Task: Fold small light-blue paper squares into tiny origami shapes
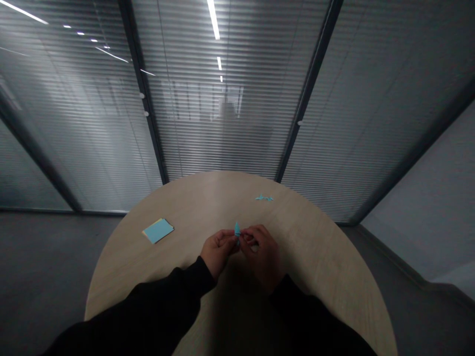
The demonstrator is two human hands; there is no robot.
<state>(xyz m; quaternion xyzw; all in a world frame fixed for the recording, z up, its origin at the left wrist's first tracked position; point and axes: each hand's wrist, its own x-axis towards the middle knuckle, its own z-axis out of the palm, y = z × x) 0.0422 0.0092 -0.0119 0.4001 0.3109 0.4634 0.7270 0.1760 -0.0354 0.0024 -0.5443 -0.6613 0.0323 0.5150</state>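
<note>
A small folded piece of blue paper (237, 229), with a pointed tip upward, is held between my two hands above the middle of the round table. My left hand (218, 251) pinches it from the left with thumb and fingers. From the right, my right hand (261, 252) grips the same paper, its fingers bent and closed. The lower part of the paper is mostly hidden behind my fingertips, so its full shape cannot be made out.
The round wooden table (200, 198) spans the view. On its left lies a stack of coloured paper sheets (159, 230), light blue on top with yellow at the edge. Small blue folded paper pieces (264, 198) lie toward the far edge. Glass panels with blinds (222, 143) stand behind.
</note>
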